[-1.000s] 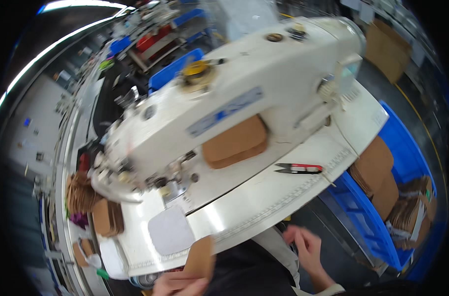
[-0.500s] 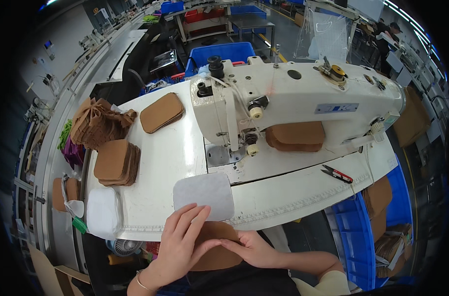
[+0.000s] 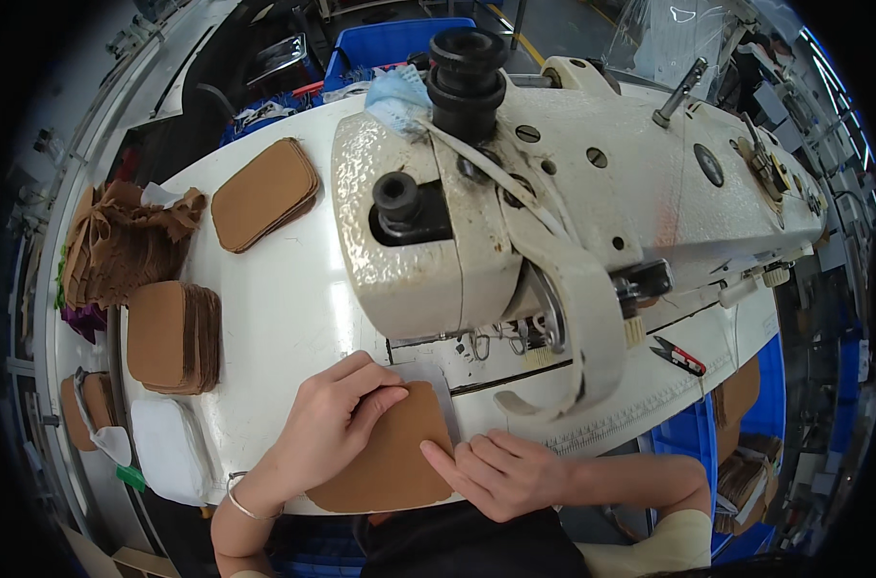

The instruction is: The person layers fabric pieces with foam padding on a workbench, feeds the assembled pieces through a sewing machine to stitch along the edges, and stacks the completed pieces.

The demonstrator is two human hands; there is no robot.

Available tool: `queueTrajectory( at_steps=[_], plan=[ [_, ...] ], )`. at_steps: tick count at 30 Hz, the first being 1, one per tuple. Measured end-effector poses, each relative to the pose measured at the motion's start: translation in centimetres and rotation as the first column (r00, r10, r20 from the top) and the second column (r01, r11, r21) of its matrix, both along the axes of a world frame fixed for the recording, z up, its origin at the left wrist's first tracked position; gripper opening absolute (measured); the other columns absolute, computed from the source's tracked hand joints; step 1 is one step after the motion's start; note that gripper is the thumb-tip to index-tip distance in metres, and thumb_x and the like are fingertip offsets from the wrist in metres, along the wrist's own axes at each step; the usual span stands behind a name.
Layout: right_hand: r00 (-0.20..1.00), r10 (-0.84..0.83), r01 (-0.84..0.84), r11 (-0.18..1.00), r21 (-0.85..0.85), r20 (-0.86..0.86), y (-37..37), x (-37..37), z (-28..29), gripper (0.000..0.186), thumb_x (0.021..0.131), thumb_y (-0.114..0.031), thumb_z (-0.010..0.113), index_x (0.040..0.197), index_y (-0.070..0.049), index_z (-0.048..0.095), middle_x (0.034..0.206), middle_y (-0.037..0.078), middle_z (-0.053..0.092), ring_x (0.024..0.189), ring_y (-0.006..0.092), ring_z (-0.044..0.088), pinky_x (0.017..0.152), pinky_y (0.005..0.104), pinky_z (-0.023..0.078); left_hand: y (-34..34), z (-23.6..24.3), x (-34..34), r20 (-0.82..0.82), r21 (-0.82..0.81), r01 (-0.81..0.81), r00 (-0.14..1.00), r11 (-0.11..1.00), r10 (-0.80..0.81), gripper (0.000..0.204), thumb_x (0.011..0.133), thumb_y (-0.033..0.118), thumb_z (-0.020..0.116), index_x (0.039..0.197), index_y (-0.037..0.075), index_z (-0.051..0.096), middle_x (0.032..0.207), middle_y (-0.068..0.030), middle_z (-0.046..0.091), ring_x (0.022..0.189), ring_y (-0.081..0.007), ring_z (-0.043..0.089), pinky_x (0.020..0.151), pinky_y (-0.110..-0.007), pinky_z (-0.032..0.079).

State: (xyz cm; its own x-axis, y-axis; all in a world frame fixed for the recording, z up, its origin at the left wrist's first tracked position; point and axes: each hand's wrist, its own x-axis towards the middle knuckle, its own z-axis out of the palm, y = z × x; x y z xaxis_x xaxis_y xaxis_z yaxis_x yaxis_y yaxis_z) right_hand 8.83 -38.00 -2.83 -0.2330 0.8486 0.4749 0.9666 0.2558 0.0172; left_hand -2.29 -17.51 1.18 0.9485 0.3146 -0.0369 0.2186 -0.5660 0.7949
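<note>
A brown fabric panel (image 3: 399, 453) with rounded corners lies at the table's front edge, over a thin white panel (image 3: 442, 381) that shows only along its far and right sides. My left hand (image 3: 337, 419) is closed on the brown panel's far left part, thumb and fingers pinching there. At its right edge is my right hand (image 3: 500, 472), index fingertip on the panel and the other fingers curled; its thumb is hidden. Just beyond both hands stands a white sewing machine (image 3: 409, 279). Its head hides most of the needle area.
To the left are a brown panel stack (image 3: 173, 337), a lower stack (image 3: 264, 197), bunched brown pieces (image 3: 125, 246) and a white stack (image 3: 170, 448). Red-and-black thread snips (image 3: 679, 356) lie on the right. A blue bin (image 3: 770, 395) with brown pieces stands beside the table.
The brown panel has moved forward from near my body onto the white panel. Both hands moved with it, the right shifting to the panel's right edge. My view has come closer to the machine.
</note>
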Motion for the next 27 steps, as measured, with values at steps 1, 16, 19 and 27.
queueTrajectory(
  at_steps=[1,16,19,27],
  plan=[
    [0.996,0.014,-0.014,1.000,0.008,0.088,0.2,0.6,0.3,0.039,0.075,-0.012,0.058,0.108,0.004,0.068,0.081,0.003,0.052,0.074,0.0138,0.052,0.068,0.0252,0.044,0.1,-0.5,0.5,-0.003,-0.008,0.007,1.000,1.000,-0.007,0.012,0.085,0.008,0.067,0.094,-0.001,0.065,0.080,-0.0141,0.062,0.066,-0.0308,0.061,0.061,-0.036,0.049],
    [0.993,0.118,-0.114,0.988,-0.108,0.029,0.4,1.7,-2.5,0.034,0.050,-0.024,0.051,0.071,0.000,0.063,0.088,0.020,0.067,0.091,0.0324,0.066,0.096,0.0501,0.048,0.4,-3.9,0.4,-0.156,0.085,-0.044,0.986,0.995,0.057,0.017,0.079,0.004,0.067,0.096,0.003,0.069,0.090,-0.0156,0.068,0.082,-0.0337,0.065,0.073,-0.042,0.051],
    [0.993,0.115,-0.111,0.988,-0.110,0.037,0.4,1.6,-2.7,0.040,0.045,-0.024,0.045,0.069,0.002,0.063,0.084,0.021,0.067,0.088,0.0348,0.066,0.096,0.0501,0.048,0.5,-3.8,0.2,-0.209,0.055,-0.038,0.977,0.998,0.049,0.019,0.079,0.003,0.065,0.098,0.002,0.068,0.094,-0.0163,0.067,0.088,-0.0343,0.064,0.078,-0.042,0.050],
    [0.996,0.076,-0.074,0.996,-0.047,0.044,0.5,1.3,-2.6,0.046,0.046,-0.024,0.046,0.076,0.006,0.065,0.088,0.022,0.068,0.089,0.0329,0.066,0.093,0.0479,0.050,0.1,-2.8,0.4,-0.224,0.082,-0.042,0.973,0.996,0.059,0.022,0.079,0.002,0.062,0.100,0.002,0.067,0.098,-0.0168,0.067,0.093,-0.0353,0.063,0.082,-0.043,0.049]
  ],
)
